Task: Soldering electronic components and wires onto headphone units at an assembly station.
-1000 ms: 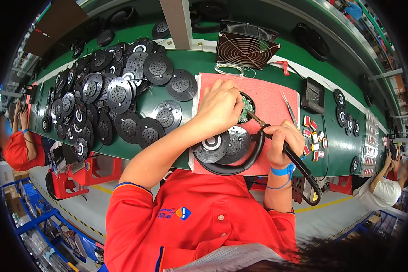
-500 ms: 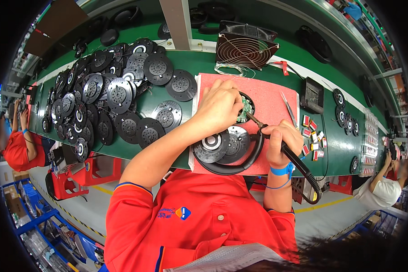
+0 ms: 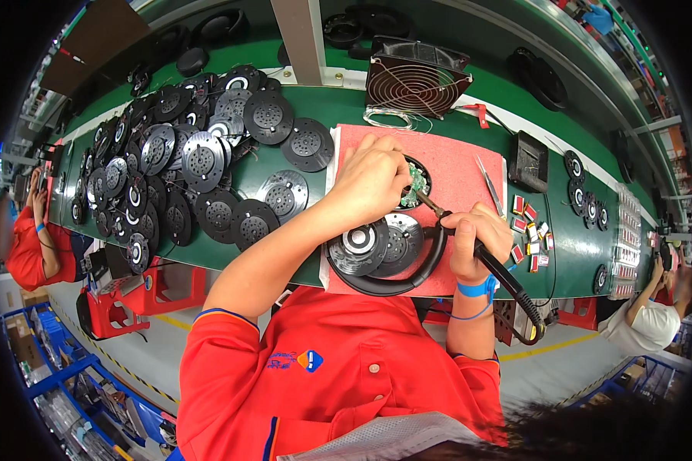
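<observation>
Soldering a small round speaker part on the red mat

Left hand (image 3: 370, 183) fingers pinch the round part (image 3: 415, 183); right hand (image 3: 478, 242) fingers wrap the soldering iron (image 3: 469, 242), its tip touching the part just beside the left fingertips.

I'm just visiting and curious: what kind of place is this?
Most likely an electronics assembly line. A right hand holds a soldering iron to a small circuit board, dozens of round black and silver discs crowd the long green workbench, and other workers sit alongside.

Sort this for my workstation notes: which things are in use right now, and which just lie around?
In use: left hand on the round part with a green board; right hand holding the soldering iron; red mat.

Lying about: pile of black discs; tweezers; fan.
</observation>
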`<state>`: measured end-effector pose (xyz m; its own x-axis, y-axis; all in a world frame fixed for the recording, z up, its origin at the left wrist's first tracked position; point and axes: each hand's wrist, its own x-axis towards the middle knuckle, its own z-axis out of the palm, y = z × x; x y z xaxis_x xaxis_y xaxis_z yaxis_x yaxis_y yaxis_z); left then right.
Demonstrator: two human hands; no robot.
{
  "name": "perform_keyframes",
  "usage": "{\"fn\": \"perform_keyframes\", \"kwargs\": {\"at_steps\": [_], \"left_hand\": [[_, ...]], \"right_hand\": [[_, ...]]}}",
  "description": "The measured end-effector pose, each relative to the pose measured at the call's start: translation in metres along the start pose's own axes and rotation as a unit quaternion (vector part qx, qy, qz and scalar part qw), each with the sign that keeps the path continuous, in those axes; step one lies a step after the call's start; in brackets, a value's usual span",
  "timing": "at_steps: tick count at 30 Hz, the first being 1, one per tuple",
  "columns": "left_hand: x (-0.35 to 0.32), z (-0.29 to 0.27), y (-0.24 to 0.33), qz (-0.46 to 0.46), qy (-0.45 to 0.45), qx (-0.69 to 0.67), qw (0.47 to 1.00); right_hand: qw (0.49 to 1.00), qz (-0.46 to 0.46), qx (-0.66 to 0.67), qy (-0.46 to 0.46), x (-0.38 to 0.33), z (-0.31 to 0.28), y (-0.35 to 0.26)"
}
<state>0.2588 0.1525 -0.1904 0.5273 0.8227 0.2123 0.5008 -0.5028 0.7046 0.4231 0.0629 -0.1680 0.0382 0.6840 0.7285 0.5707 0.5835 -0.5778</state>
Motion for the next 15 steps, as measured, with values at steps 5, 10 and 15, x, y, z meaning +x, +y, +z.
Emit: {"fn": "perform_keyframes", "kwargs": {"at_steps": [5,10,15], "left_hand": [[0.0001,0.0008,-0.0013,0.005,0.002,0.000,1.000],[0.0001,-0.0001,0.0002,0.004,0.003,0.009,1.000],[0.0000,0.0005,-0.0018,0.005,-0.002,0.011,1.000]], "right_hand": [[1.000,0.001,-0.005,-0.002,-0.0012,-0.0004,0.0010],[1.000,-0.006,-0.002,-0.005,-0.0005,0.0000,0.0015],[1.000,-0.012,0.000,-0.001,-0.0007,0.0001,0.0013]]}}
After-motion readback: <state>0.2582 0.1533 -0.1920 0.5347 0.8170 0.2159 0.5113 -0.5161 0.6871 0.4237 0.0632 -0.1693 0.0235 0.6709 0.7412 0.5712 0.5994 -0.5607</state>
